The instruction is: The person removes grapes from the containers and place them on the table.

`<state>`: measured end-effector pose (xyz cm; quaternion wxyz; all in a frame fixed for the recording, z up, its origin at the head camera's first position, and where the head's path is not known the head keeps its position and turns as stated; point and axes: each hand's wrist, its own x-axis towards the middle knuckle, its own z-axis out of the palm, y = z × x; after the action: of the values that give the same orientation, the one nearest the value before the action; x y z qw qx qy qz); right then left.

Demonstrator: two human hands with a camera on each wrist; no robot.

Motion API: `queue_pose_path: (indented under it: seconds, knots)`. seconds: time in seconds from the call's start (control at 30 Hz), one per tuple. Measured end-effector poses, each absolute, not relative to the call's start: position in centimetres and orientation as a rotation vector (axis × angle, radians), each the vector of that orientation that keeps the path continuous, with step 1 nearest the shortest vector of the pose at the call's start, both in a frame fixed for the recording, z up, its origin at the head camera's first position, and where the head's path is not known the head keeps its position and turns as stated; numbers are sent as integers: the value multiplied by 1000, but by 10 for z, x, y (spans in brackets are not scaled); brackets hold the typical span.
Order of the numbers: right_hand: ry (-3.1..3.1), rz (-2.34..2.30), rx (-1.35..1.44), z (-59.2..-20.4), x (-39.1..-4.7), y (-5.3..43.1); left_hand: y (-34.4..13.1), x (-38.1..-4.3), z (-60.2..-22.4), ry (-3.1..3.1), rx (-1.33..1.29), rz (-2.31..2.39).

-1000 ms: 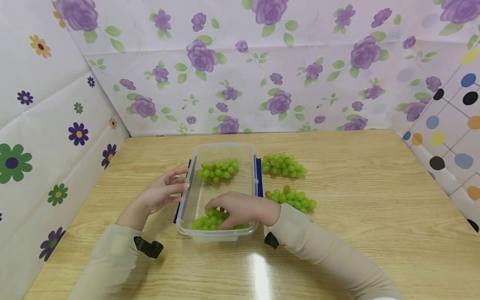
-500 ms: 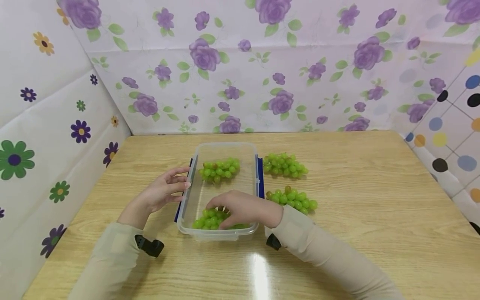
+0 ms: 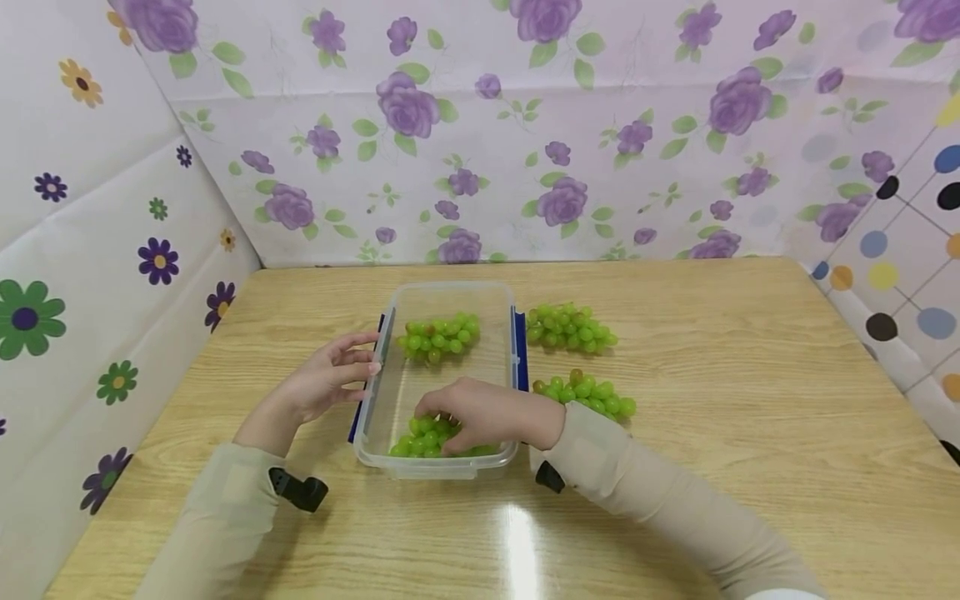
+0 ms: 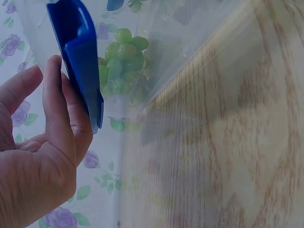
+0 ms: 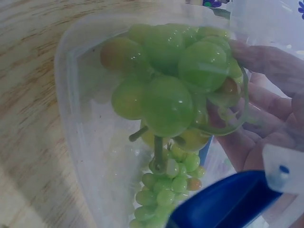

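Note:
A clear plastic food container with blue side latches stands on the table. My right hand reaches inside its near end and grips a bunch of green grapes, partly covered by the hand. The right wrist view shows these grapes through the clear wall, with fingers curled at their side. A second bunch lies at the container's far end. My left hand rests at the left wall, its fingers loosely extended against the rim and the blue latch.
Two more grape bunches lie on the table right of the container, one farther back and one nearer, partly behind my right wrist. The wooden table meets flowered cloth walls at the back and sides.
The right hand and the grapes under it have shifted very slightly to the right inside the container. The left hand stays at the left wall.

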<state>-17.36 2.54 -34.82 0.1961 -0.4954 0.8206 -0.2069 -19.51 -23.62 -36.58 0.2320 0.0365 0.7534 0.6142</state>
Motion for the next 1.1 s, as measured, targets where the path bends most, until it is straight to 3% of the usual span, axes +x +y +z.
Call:
queue_pose_path:
  seconds: [1.1]
  knots:
    - [2253, -531, -1302, -347, -178, 23, -236, -195, -365, 2036, 92, 1723]
